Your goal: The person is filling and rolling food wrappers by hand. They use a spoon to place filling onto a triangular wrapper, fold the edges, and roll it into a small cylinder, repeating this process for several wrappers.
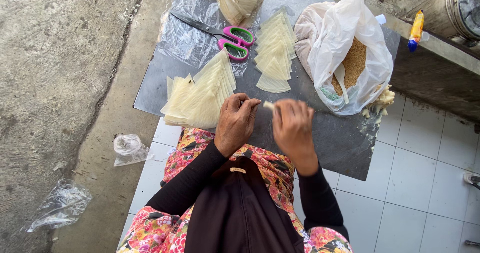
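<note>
- Head view: both hands meet over the grey board (320, 143), at its near edge, just in front of the person's lap.
- Left hand (235, 123): fingers curled together, tips pinched toward the small pale piece (269, 105) held between the two hands.
- Right hand (292, 128): blurred, fingers bent in on the same piece; seems clamped on it, grip detail not clear.
- Piece sits just above the board, near-centre; probably held up there so both hands can fold or roll it.
- Left stack (200, 95) of pale wedge-cut wrappers lies fanned on the board just left of the left hand, within easy reach.
- Second stack (275, 53) fanned further up the board, beyond the hands.
- Scissors (227, 37), pink and green handles, lie on clear plastic (185, 33) at the board's far left, apart from the hands.
- White bag (345, 43), open, brown crumb filling and a spoon inside, on the board's right side, near the right hand.
- Pale dough lump (382, 102) at the board's right edge, beside the bag.
- Yellow tube (415, 30) on a ledge past the board's far right corner.
- Crumpled plastic (129, 149) on the floor left of the board.
- Nothing lies between hands and stacks.
</note>
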